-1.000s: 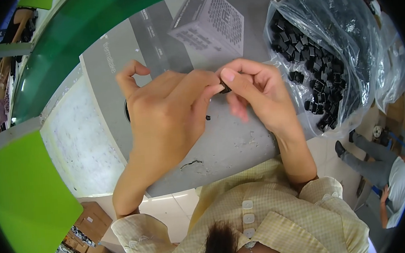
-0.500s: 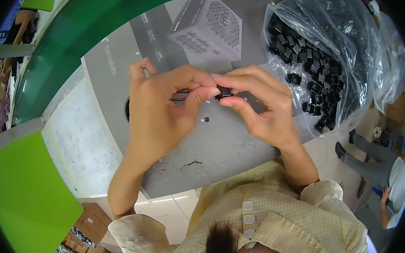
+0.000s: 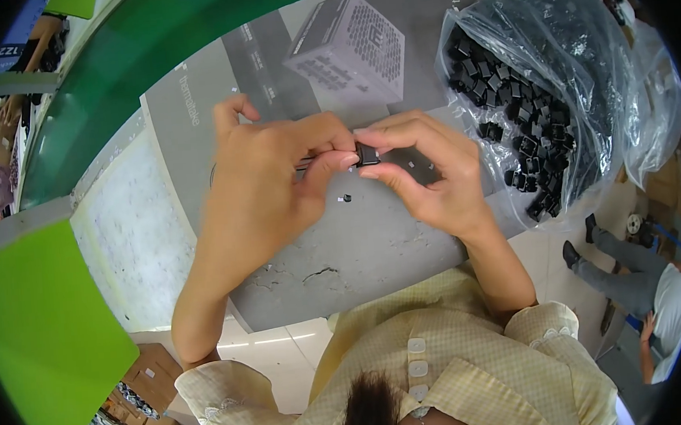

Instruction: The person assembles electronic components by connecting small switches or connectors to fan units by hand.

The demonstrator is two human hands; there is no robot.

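Note:
A small black plastic connector housing [image 3: 367, 155] is pinched between my two hands, over the middle of a grey printed cardboard sheet. My right hand [image 3: 444, 174] grips it from the right between thumb and fingers. On the other side, my left hand [image 3: 263, 174] is closed on a thin dark cable [image 3: 303, 164], whose end meets the housing. The fingertips hide how far cable and housing go into each other. Just below them, a tiny black piece [image 3: 347, 199] lies on the cardboard [image 3: 374, 242].
At the right, a clear plastic bag [image 3: 582, 53] lies spread with many small black plastic parts [image 3: 543, 111] in it. A white speckled surface [image 3: 133, 235] borders the cardboard on the left, beside a bright green panel [image 3: 48, 328]. Another person [image 3: 638, 286] is at the far right.
Both hands have shifted slightly left together with the housing. My right fingers have moved a little on it, and more of the housing shows between the fingertips.

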